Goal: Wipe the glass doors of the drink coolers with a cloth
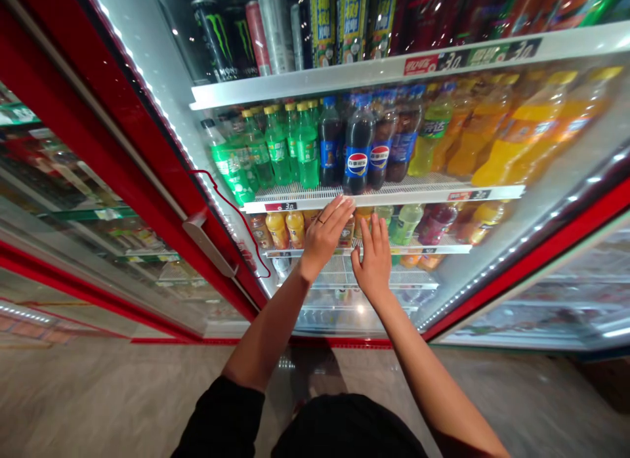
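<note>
My left hand (325,233) reaches to the front edge of the middle shelf (413,197), fingers stretched and close together, with a ring on one finger. A small pale patch shows at its fingertips; I cannot make out what it is. My right hand (375,256) is open just below that edge, thumb apart, nothing in it, in front of the lower shelf of drinks. Right above my left hand stands a Pepsi bottle (357,146) at the shelf's front. Green soda bottles (308,149) are to its left, and orange soda bottles (526,140) to its right.
A glass door with a red frame and grey handle (209,245) stands at the left. Above is a shelf (295,83) of cans, including a Monster can (216,38). Yellow drink bottles (295,228) stand on the lower shelf. The grey floor (123,399) lies below.
</note>
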Motion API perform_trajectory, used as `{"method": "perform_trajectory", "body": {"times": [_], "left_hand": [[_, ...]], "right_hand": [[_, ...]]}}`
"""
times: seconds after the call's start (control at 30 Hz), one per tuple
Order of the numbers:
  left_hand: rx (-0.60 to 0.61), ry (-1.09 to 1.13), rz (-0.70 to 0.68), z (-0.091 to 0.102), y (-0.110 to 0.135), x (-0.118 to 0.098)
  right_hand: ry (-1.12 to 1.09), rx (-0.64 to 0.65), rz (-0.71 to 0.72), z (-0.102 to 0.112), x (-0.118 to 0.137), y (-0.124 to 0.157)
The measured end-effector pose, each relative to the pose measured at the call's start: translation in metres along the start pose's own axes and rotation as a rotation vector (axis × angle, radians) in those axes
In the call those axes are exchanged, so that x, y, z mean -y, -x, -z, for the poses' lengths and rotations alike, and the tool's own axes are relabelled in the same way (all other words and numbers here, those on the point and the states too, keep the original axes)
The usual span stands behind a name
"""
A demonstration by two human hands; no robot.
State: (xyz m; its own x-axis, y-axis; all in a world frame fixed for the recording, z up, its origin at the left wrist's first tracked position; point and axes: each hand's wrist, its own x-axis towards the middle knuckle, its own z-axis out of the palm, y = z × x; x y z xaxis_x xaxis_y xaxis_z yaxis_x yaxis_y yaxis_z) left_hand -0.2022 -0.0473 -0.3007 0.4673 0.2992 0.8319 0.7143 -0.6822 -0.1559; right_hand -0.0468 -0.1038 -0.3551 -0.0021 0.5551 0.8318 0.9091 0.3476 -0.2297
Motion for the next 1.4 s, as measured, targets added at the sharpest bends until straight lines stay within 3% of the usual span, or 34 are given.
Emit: {"method": "perform_trajectory", "body": {"times": [0.1,0.2,0.37,0.47,0.6,0.7,0.8,1.0,1.17,1.27,1.33,1.4], "left_hand": [[0.042,-0.036,-0.110,0.003,0.023,0.009],[-0.005,-0.039,-0.156,0.011,0.038,0.023],[-0.111,-0.015,-0.015,0.011,0.016,0.028],[-0.050,-0.025,0.077,0.002,0.004,0.022],[0.043,-0.031,0.010,0.003,0.016,0.028],[-0.024,-0.092,-0.013,0.014,0.032,0.043],[-0.108,-0.119,-0.014,0.021,0.033,0.053],[-0.101,-0.069,-0.034,0.006,0.019,0.040],[-0.031,-0.075,-0.057,0.009,0.042,0.048],[-0.127,-0.108,0.029,0.007,0.046,0.052],[-0.199,-0.112,0.112,0.000,0.037,0.046],[-0.198,-0.091,0.166,-0.010,0.024,0.035]], "right_hand": [[0.012,0.005,0.004,0.001,0.000,0.002],[0.016,0.011,0.000,0.001,-0.001,0.004],[-0.015,0.008,-0.040,-0.002,0.008,0.004],[-0.039,0.015,-0.031,-0.006,0.016,0.003],[-0.039,0.012,-0.025,-0.007,0.017,0.004],[-0.025,-0.007,-0.030,-0.006,0.014,0.005],[-0.020,-0.038,-0.038,-0.008,0.013,0.007],[-0.013,-0.017,-0.041,-0.011,0.022,0.006],[-0.006,-0.022,-0.030,-0.007,0.017,0.006],[-0.006,-0.038,-0.051,-0.006,0.013,0.007],[-0.008,-0.048,-0.062,-0.006,0.013,0.008],[-0.012,-0.044,-0.059,-0.008,0.016,0.008]]}}
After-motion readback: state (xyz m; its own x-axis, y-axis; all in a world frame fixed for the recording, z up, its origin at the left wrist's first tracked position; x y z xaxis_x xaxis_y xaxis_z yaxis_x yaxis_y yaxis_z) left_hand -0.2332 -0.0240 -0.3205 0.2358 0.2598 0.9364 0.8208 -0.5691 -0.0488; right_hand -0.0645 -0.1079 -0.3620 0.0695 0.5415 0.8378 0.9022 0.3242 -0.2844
